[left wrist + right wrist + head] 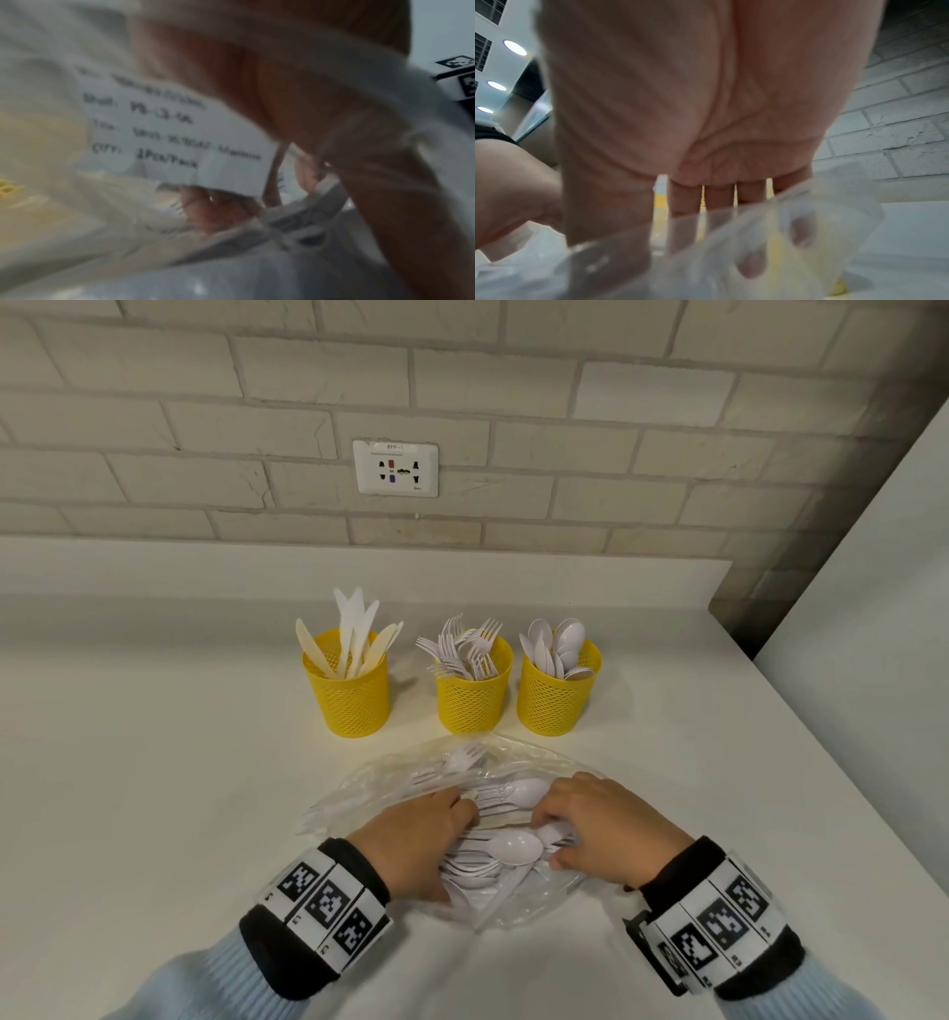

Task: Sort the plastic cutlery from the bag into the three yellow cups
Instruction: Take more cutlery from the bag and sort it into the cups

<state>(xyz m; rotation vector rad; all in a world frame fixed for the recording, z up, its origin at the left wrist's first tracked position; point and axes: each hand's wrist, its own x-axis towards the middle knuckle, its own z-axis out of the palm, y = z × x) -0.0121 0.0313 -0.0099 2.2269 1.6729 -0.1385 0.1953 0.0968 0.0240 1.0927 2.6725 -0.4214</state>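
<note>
three yellow cups (471,698) mid frame on counter (154,762); bag (390,778) lower centre. your left hand (416,839) fingers inside it, grip unclear; right hand (606,829) fingers curled on spoon (552,832).

Left of bag: bare worktop (154,788) runs wide and open to the left edge.
Right of bag: a narrower open strip, ending at the worktop's slanted right edge.
Far side: three yellow cups (471,695) stand in a row just beyond the bag (390,775), narrow gaps between them.
Behind cups: open strip up to the brick wall (513,392).
Above cups: cutlery sticks up past the rims.
</note>
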